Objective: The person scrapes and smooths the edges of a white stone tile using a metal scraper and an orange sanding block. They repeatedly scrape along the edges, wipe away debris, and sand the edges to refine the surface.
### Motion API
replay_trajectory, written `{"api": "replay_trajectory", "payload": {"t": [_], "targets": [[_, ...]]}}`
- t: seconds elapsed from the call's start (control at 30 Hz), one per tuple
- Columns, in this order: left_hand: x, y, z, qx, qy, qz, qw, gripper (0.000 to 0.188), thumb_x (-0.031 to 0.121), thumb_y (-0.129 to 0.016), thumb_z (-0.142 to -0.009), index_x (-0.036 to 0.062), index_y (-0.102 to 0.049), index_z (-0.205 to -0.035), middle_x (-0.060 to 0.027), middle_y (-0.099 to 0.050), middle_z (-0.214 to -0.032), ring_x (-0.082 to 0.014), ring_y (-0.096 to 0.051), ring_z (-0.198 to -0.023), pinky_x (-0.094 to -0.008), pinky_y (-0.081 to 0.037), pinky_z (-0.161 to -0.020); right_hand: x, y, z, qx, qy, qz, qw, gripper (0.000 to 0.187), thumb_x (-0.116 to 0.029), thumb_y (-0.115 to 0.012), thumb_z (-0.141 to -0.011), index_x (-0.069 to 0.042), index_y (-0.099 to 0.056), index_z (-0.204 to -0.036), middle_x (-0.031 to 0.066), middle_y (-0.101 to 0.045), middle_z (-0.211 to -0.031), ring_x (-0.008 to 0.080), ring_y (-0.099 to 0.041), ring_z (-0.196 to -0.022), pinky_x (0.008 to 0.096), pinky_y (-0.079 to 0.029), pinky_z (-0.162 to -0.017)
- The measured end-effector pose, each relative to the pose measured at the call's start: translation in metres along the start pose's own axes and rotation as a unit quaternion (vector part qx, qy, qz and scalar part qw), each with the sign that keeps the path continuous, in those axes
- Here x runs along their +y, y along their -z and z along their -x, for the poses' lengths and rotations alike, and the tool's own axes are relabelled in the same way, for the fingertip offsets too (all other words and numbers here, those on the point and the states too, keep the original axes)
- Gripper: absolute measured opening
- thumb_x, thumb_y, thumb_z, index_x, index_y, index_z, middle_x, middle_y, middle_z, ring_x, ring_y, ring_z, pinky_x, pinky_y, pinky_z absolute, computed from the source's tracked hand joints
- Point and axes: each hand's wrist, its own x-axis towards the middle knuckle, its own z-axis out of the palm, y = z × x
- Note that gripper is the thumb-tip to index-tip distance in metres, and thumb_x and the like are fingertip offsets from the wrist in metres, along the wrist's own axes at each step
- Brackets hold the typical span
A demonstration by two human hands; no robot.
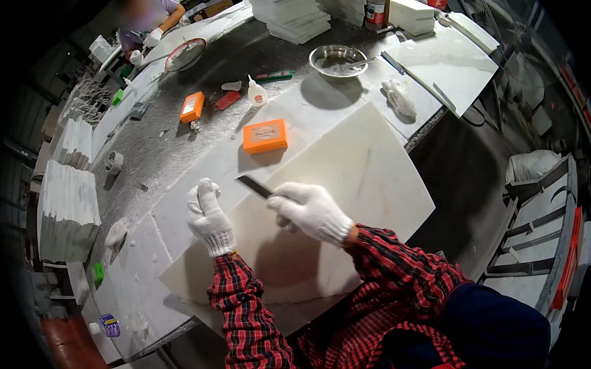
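My right hand, in a white knit glove, grips a dark flat scraper blade that points up and to the left. My left hand, gloved the same way, is raised over the near left part of the slab with its fingers curled together; whatever they might hold is hidden. Beneath both hands lies a large pale stone slab, set at an angle on the worktable. Just beyond its far left edge rests an orange box. The blade is held above the slab, its tip near that box.
A metal bowl with a utensil, a white squeeze bottle and a second orange box lie farther back. Stone tiles are stacked at left, more tiles at the back. Another person works at the far left.
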Motion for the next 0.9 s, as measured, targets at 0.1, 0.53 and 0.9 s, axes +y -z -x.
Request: {"api": "replay_trajectory", "payload": {"t": [0.1,0.53,0.9], "targets": [[-0.003,-0.003,0.001,-0.03,-0.076,-0.203,0.976,0.033,0.031,-0.068,-0.102,0.0028,-0.07,-0.086,-0.0056,-0.07,-0.084,-0.0181,-0.064,-0.079,-0.0341,-0.051,-0.079,0.021,0.046,0.013,0.141,0.126,0.111,0.976,0.025,-0.024,-0.069,-0.099,-0.003,-0.076,-0.11,0.0117,-0.074,-0.093,0.0174,-0.071,-0.086,0.0309,-0.056,-0.079],[0.009,-0.015,0.002,-0.141,-0.046,-0.451,0.88,0.044,0.047,-0.065,-0.096,0.0098,-0.071,-0.072,-0.0123,-0.068,-0.07,-0.0342,-0.067,-0.074,-0.0477,-0.051,-0.074,0.027,0.109,-0.004,0.324,0.286,0.388,0.814,0.035,-0.013,-0.075,-0.091,-0.01,-0.071,-0.125,0.0134,-0.072,-0.092,0.0306,-0.07,-0.081,0.0377,-0.056,-0.073],[0.009,-0.017,0.007,-0.13,-0.081,-0.425,0.892,0.039,0.043,-0.068,-0.096,0.0114,-0.071,-0.072,-0.0092,-0.07,-0.072,-0.0321,-0.066,-0.077,-0.0458,-0.052,-0.077,0.014,0.094,-0.014,0.327,0.235,0.524,0.751,0.031,-0.017,-0.074,-0.09,-0.017,-0.072,-0.121,0.0091,-0.066,-0.075,0.0311,-0.067,-0.067,0.0422,-0.051,-0.059]]}}
